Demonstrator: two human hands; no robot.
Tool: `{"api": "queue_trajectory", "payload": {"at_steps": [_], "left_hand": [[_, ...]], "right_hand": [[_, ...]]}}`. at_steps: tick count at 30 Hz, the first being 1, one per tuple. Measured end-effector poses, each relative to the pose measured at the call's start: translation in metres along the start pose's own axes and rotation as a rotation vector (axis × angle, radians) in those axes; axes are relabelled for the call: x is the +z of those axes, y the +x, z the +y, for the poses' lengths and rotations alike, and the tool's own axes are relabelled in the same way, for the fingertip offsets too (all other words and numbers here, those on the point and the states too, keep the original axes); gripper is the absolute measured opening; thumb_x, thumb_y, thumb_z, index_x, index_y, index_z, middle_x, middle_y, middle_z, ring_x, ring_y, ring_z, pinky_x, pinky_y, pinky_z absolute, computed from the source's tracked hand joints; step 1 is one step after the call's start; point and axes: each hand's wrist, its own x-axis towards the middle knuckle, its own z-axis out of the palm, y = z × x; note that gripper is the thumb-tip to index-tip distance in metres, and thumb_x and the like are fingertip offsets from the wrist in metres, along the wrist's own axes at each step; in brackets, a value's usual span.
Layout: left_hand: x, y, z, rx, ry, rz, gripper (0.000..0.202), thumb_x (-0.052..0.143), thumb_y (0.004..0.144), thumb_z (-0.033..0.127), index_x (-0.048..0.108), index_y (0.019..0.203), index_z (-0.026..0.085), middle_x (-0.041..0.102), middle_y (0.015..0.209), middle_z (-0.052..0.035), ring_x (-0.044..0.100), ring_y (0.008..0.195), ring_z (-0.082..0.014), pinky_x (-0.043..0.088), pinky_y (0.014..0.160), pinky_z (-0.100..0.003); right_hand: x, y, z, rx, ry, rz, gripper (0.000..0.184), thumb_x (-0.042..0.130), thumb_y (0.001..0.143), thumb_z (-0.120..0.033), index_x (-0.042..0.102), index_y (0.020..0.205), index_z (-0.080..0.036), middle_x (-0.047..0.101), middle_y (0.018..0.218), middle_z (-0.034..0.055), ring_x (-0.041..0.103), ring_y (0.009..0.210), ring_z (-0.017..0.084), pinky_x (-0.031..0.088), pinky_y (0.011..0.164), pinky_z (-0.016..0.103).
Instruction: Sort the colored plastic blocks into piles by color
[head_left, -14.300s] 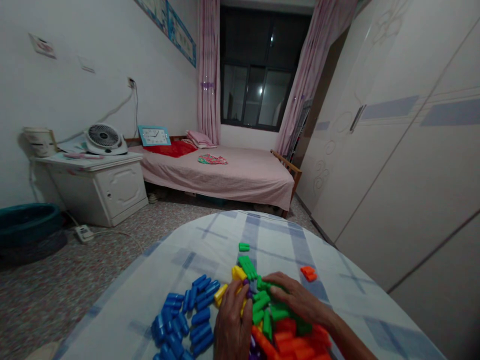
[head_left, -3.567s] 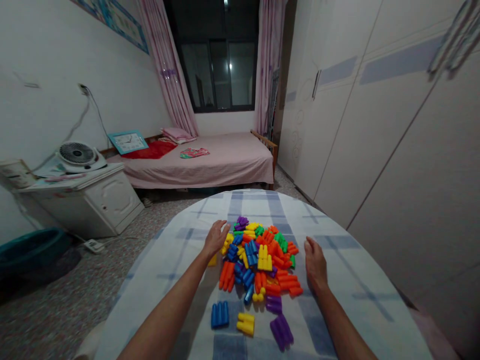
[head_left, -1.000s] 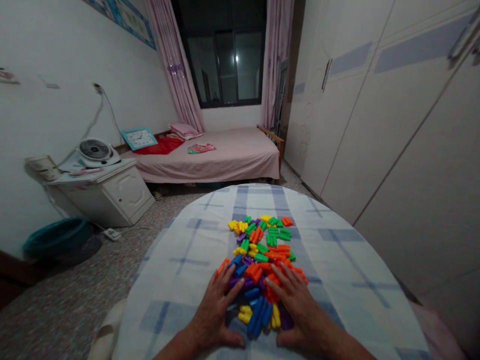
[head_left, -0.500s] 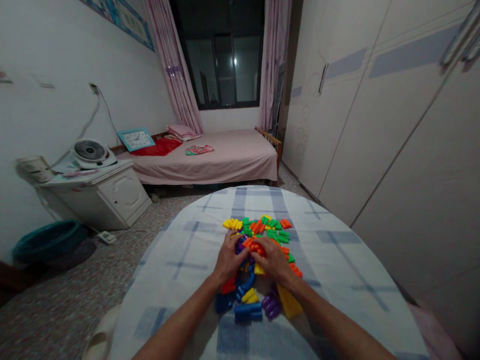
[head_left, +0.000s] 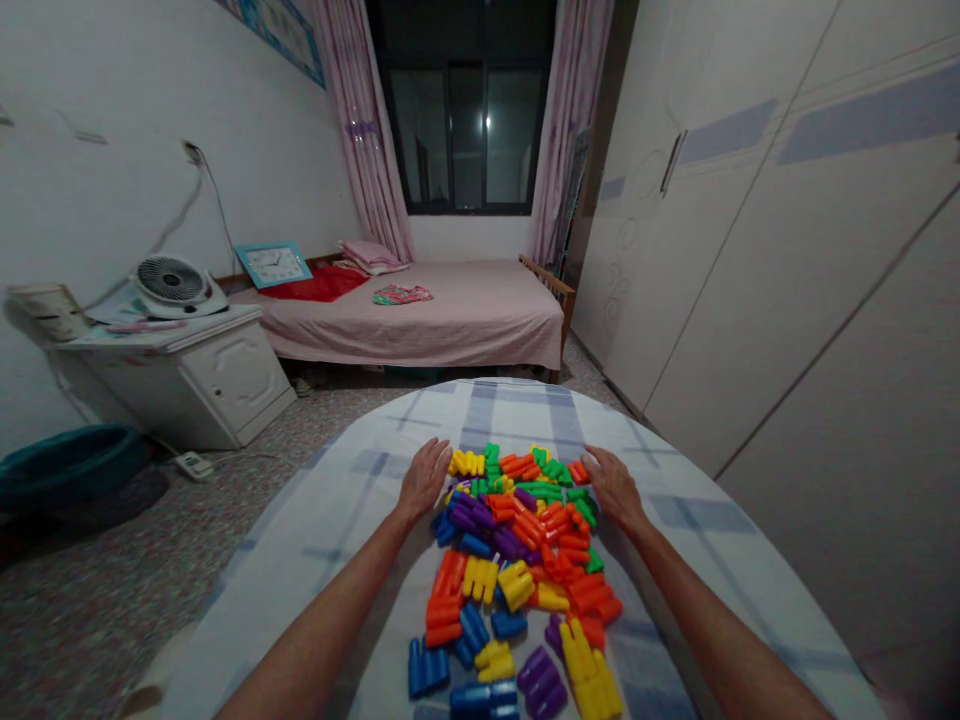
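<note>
A loose heap of coloured plastic building blocks (head_left: 517,530), made of joined tubes, lies on the checked tablecloth (head_left: 352,560). At the heap's far left edge rests my left hand (head_left: 424,482), fingers stretched forward beside some yellow blocks (head_left: 468,463). On the opposite edge my right hand (head_left: 613,486) lies with fingers extended by a small orange block (head_left: 577,472). Neither hand holds anything. Orange and purple blocks fill the middle, and green ones (head_left: 544,491) sit farther back. Nearer to me are blue blocks (head_left: 429,668), a purple block (head_left: 541,682) and a long yellow piece (head_left: 589,670).
Beyond the round table stands a bed (head_left: 420,335) with a pink sheet. A tall wardrobe (head_left: 795,270) lines the right side. To the left are a white cabinet (head_left: 232,385) with a fan (head_left: 174,285) and a teal tub (head_left: 71,465) on the floor.
My hands have moved apart from the middle of the blocks, out to its far left and right edges. The blocks they covered now show. The camera view has shifted slightly.
</note>
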Motion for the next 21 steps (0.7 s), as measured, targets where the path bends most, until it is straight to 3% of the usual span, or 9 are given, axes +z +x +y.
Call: {"api": "queue_trajectory", "payload": {"at_steps": [4, 8, 12, 17, 21], "left_hand": [[0.018, 0.013, -0.012, -0.002, -0.087, -0.114, 0.047, 0.036, 0.091, 0.048, 0.06, 0.117, 0.017, 0.056, 0.131, -0.0109, 0.043, 0.13, -0.0224, 0.026, 0.113, -0.043], [0.033, 0.031, 0.01, -0.005, -0.176, -0.213, 0.057, 0.031, 0.092, 0.054, 0.054, 0.127, 0.015, 0.052, 0.136, -0.0106, 0.047, 0.127, -0.0219, 0.034, 0.108, -0.037], [0.038, 0.038, 0.031, 0.022, -0.244, -0.314, 0.052, 0.044, 0.086, 0.055, 0.065, 0.112, 0.015, 0.066, 0.118, -0.0078, 0.058, 0.111, -0.0243, 0.041, 0.101, -0.036], [0.041, 0.023, 0.057, 0.053, -0.321, -0.372, 0.05, 0.037, 0.089, 0.051, 0.067, 0.105, 0.013, 0.07, 0.103, -0.0046, 0.062, 0.098, -0.0221, 0.046, 0.092, -0.034], [0.027, -0.001, 0.09, 0.057, -0.36, -0.326, 0.049, 0.041, 0.088, 0.048, 0.063, 0.114, 0.013, 0.064, 0.117, -0.0081, 0.056, 0.111, -0.0227, 0.04, 0.101, -0.035]], "right_hand": [[0.025, 0.007, 0.014, -0.036, 0.008, -0.098, 0.044, 0.034, 0.088, -0.043, 0.063, 0.111, -0.02, 0.062, 0.122, 0.0107, 0.052, 0.117, 0.025, 0.034, 0.104, 0.049], [0.042, 0.019, -0.005, -0.08, 0.069, -0.224, 0.043, 0.037, 0.089, -0.047, 0.062, 0.116, -0.024, 0.063, 0.122, 0.0057, 0.054, 0.116, 0.023, 0.037, 0.103, 0.046], [0.043, 0.023, -0.024, -0.089, 0.146, -0.325, 0.044, 0.041, 0.088, -0.049, 0.065, 0.114, -0.024, 0.067, 0.114, 0.007, 0.059, 0.108, 0.023, 0.043, 0.096, 0.043], [0.038, 0.007, -0.05, -0.113, 0.289, -0.382, 0.043, 0.041, 0.089, -0.048, 0.065, 0.112, -0.021, 0.066, 0.113, 0.0066, 0.059, 0.106, 0.019, 0.045, 0.095, 0.036], [0.023, -0.015, -0.082, -0.115, 0.518, -0.365, 0.04, 0.045, 0.088, -0.047, 0.063, 0.113, -0.021, 0.063, 0.114, 0.0062, 0.056, 0.111, 0.019, 0.039, 0.101, 0.036]]}}
